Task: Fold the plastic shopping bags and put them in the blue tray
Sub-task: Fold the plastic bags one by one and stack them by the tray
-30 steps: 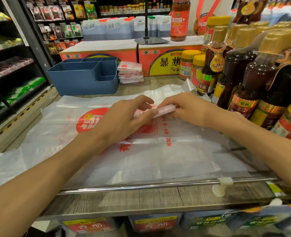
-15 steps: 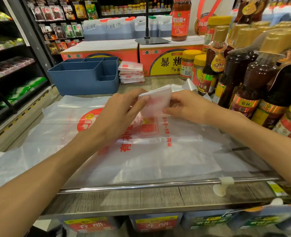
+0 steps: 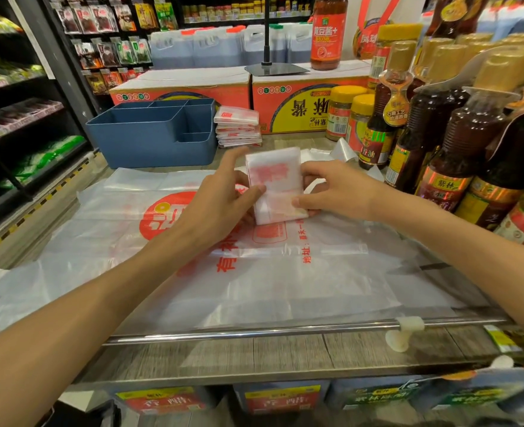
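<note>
Running along the near edge of the wooden counter (image 3: 285,355) is a chrome rail (image 3: 254,332) carrying a white clip (image 3: 405,329). Behind the rail, an unfolded plastic bag (image 3: 193,272) with red print lies spread flat across the counter top. Above the far part of this bag, both hands meet on a folded bag (image 3: 274,183), a compact white rectangle with faint red print, held tilted above the flat bag. The left hand (image 3: 217,204) grips its left edge, thumb on the near face and index finger extended past the upper left corner. The right hand (image 3: 334,189) pinches its right edge, thumb on the near face. The hands are close together, separated only by the width of the folded bag. Beyond the hands, at far left, stands the blue tray (image 3: 149,143), divided into compartments. Just beside its right wall is a stack of folded bags (image 3: 237,127). Behind both are orange cartons (image 3: 186,87). Bottles of dark sauce (image 3: 439,124) line the right side.
</note>
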